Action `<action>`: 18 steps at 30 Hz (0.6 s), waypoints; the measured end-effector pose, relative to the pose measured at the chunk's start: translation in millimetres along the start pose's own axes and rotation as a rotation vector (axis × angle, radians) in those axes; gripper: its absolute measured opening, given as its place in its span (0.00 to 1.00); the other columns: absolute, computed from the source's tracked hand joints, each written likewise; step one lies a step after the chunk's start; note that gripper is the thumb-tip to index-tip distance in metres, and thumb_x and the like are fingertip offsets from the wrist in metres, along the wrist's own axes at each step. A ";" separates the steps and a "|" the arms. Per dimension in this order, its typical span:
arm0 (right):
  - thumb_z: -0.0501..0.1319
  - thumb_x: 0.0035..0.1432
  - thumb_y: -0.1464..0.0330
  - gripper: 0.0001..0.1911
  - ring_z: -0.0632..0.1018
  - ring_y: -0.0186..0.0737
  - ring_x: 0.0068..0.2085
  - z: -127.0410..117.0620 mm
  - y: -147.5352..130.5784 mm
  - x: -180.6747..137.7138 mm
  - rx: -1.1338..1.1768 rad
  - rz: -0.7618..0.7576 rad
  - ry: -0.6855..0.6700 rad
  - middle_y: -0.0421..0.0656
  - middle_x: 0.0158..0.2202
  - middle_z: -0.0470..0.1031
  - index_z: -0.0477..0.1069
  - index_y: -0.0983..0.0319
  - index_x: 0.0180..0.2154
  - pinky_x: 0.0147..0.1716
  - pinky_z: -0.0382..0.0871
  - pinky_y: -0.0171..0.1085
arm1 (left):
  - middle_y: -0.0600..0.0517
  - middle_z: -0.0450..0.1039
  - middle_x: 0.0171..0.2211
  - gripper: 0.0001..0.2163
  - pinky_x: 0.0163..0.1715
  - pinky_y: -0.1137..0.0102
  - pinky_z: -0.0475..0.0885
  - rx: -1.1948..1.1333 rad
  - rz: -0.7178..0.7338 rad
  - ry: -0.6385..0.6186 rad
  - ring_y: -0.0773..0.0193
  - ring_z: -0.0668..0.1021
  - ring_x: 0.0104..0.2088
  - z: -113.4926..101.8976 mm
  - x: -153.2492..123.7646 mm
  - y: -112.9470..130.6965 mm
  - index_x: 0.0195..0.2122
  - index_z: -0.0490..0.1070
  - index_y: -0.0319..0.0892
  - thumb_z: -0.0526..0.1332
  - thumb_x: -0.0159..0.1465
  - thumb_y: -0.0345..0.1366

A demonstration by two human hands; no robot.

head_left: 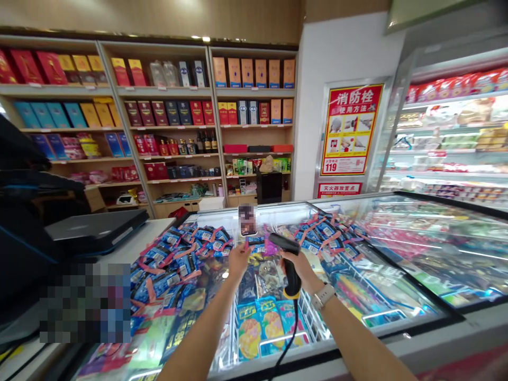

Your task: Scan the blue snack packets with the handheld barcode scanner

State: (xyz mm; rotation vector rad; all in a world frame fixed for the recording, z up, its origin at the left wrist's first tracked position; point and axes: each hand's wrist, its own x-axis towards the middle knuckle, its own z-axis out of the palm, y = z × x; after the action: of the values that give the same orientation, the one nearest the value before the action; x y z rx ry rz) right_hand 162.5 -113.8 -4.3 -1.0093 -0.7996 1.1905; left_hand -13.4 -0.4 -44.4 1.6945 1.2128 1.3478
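My right hand (299, 269) is wrapped round the grip of a black barcode scanner (292, 278), whose head tilts to the left and whose cord hangs down. Level with it, my left hand (239, 259) pinches the pink end of a small blue packet (257, 244), just left of the scanner head. Both hands are above the glass top of a chest freezer. A pile of similar blue packets with pink strips (186, 263) lies to the left, and a second pile (323, 233) lies to the right. A phone (248, 232) stands behind my left hand, its screen blurred out.
Under the glass, a white wire basket (307, 312) and colourful bags (250, 330) show. A counter (133, 238) with a flat black device (99, 227) stands left. Shelves of boxes (170, 114) line the back wall. A lit fridge (452, 127) stands right.
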 end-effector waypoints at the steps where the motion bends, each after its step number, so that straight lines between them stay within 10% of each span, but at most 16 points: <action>1: 0.68 0.42 0.65 0.09 0.70 0.34 0.17 -9.4 -4.5 2.2 0.113 -0.001 0.053 0.41 0.18 0.74 0.74 0.64 0.26 0.16 0.63 0.34 | 0.56 0.66 0.17 0.12 0.23 0.74 0.60 0.008 0.024 -0.053 0.66 0.69 0.23 10.6 2.6 6.2 0.25 0.75 0.41 0.64 0.54 0.46; 11: 0.63 0.49 0.65 0.05 0.82 0.41 0.37 -104.8 -40.4 26.3 0.596 -0.303 0.437 0.43 0.30 0.80 0.69 0.59 0.29 0.39 0.77 0.37 | 0.48 0.81 0.34 0.10 0.41 0.62 0.74 -0.227 0.128 -0.418 0.55 0.80 0.37 180.2 39.4 64.1 0.38 0.79 0.39 0.64 0.55 0.32; 18: 0.57 0.54 0.65 0.06 0.82 0.42 0.41 -126.6 -26.3 45.8 0.603 -0.255 0.607 0.41 0.26 0.79 0.64 0.55 0.25 0.39 0.77 0.40 | 0.46 0.79 0.46 0.18 0.50 0.60 0.71 -0.067 0.250 -0.377 0.56 0.79 0.45 223.2 47.7 54.8 0.52 0.75 0.43 0.59 0.61 0.30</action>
State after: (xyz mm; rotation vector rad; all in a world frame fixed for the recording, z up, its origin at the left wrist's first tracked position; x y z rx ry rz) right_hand 296.7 -96.1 -26.3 -0.6736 -0.0643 0.7613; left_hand 218.2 36.7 -36.6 1.9893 0.7544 1.1225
